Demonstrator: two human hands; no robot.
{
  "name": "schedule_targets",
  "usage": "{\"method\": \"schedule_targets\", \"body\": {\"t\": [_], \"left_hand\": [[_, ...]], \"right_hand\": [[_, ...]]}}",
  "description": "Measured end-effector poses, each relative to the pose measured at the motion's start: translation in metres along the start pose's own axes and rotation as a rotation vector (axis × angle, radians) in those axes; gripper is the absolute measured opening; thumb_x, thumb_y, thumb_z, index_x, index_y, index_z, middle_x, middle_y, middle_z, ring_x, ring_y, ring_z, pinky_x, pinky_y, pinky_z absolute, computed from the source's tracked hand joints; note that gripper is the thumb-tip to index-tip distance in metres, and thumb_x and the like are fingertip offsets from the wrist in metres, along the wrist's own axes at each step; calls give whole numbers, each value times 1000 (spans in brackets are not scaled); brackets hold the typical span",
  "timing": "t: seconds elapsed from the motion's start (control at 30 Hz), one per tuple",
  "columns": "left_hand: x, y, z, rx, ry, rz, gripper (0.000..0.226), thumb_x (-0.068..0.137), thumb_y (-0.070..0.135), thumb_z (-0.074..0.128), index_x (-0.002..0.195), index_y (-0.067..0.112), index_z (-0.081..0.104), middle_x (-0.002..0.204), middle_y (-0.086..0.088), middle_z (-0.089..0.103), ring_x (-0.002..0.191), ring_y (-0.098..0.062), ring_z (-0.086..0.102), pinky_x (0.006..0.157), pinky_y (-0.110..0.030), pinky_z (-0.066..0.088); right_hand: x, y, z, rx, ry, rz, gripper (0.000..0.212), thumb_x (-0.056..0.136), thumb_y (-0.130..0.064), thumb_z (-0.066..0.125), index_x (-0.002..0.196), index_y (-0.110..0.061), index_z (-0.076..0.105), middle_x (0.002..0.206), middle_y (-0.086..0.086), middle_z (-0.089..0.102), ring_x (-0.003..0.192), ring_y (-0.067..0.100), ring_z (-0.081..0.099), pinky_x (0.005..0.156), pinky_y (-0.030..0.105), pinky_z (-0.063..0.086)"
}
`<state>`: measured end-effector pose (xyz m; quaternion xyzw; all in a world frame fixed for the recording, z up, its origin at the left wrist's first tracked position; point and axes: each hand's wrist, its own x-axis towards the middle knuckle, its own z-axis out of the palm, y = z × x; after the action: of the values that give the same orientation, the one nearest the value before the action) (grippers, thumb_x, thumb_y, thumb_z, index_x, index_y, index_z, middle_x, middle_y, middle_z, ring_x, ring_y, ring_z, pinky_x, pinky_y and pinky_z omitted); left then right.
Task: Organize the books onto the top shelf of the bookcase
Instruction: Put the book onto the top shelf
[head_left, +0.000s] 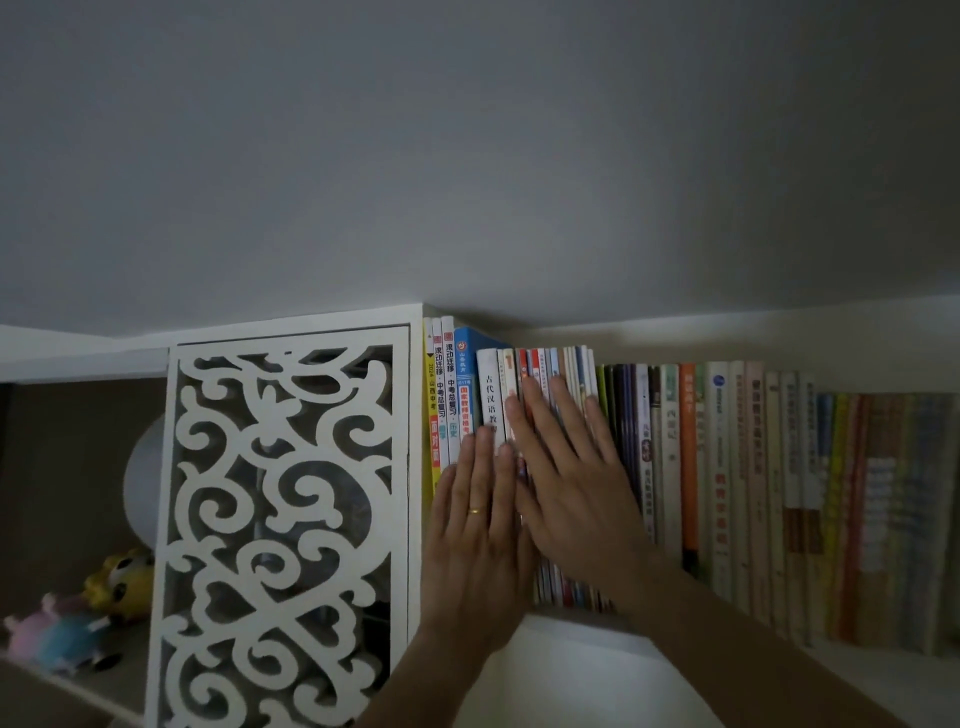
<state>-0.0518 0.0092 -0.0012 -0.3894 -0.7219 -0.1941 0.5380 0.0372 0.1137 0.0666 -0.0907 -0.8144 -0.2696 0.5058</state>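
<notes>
A grey ceiling or wall surface (467, 145) fills the upper half of the frame. Below it, a white bookcase (571, 654) spans the lower half. Its top shelf, centre to right, holds a long row of books (727, 467) standing upright, spines outward; those at the far right are blurred. At lower left, a white fretwork panel (280, 519) with cut-out scrolls fronts a compartment, a pale round object dimly visible behind its left edge. The left hand (478, 535), at lower centre, lies flat against the spines beside a white-spined book (488, 395), its fingers straight and pressed together, a gold ring (475, 511) on one finger. The right hand (566, 483), just right of it and partly overlapping it, presses flat on a group of thin books (566, 369), fingers straight and slightly spread. In the open compartment at far lower left sit a yellow plush toy (124, 582) and, nearer the corner, a pink and blue plush toy (57, 636).
</notes>
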Motion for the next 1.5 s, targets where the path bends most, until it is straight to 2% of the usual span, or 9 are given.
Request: {"method": "schedule_targets", "body": {"t": [0.27,0.4,0.57,0.7,0.87,1.13,1.3,1.43,1.5], "left_hand": [[-8,10,-12,-6,-114,-11,70,109,50,23,163,9,7,172,-13,-4,159,-25,-5,127,-50,17],[-10,39,-23,-172,-53,-13,71,108,47,30,164,10,7,172,-13,-5,159,-26,-5,128,-53,13],[6,118,-36,-249,-7,245,66,105,44,38,164,24,16,172,-15,-2,159,-32,-1,125,-58,16],[20,172,-35,-233,-16,280,66,106,51,36,164,30,12,171,-14,-6,158,-34,-6,125,-59,13],[18,188,-17,-234,-66,210,70,105,57,37,164,33,8,171,-12,-10,158,-35,-10,121,-65,17],[15,230,-10,-229,46,-38,77,103,57,39,162,10,24,168,-27,4,157,-43,2,123,-63,15],[14,257,-20,-239,89,30,66,103,46,51,157,12,37,167,-26,13,157,-41,10,124,-59,17],[20,279,-28,-295,153,156,53,102,37,54,148,10,52,164,-27,24,154,-43,17,123,-61,20],[27,298,-32,-395,169,246,48,102,34,58,138,4,61,155,-28,40,148,-43,32,118,-60,29]], "right_hand": [[-30,31,-32,108,-128,-24,67,105,-43,30,162,-17,7,170,4,-3,156,19,-10,126,50,12],[-77,68,-69,190,56,239,70,101,-38,42,160,-8,20,169,12,13,157,24,3,126,49,15],[-154,153,-112,208,412,755,77,95,-46,58,155,-9,27,158,16,29,143,35,35,106,58,44],[-165,203,-115,603,-3,1122,114,81,-58,74,161,-17,3,161,12,27,144,31,36,114,54,38],[-151,200,-96,778,-307,831,82,87,-24,77,151,-31,27,132,1,62,116,24,62,101,44,52],[-145,215,-86,775,-455,549,91,85,-39,75,154,-26,17,144,5,52,124,27,58,104,48,50],[-169,229,-93,903,-568,525,102,90,-30,74,160,-39,0,155,-1,45,134,25,52,108,37,46],[-169,243,-123,869,-574,494,96,87,-17,75,159,-37,14,149,0,50,123,23,56,97,31,51],[-179,271,-145,716,-545,499,85,89,-27,75,157,-30,25,148,5,50,128,26,53,105,39,47]]}}
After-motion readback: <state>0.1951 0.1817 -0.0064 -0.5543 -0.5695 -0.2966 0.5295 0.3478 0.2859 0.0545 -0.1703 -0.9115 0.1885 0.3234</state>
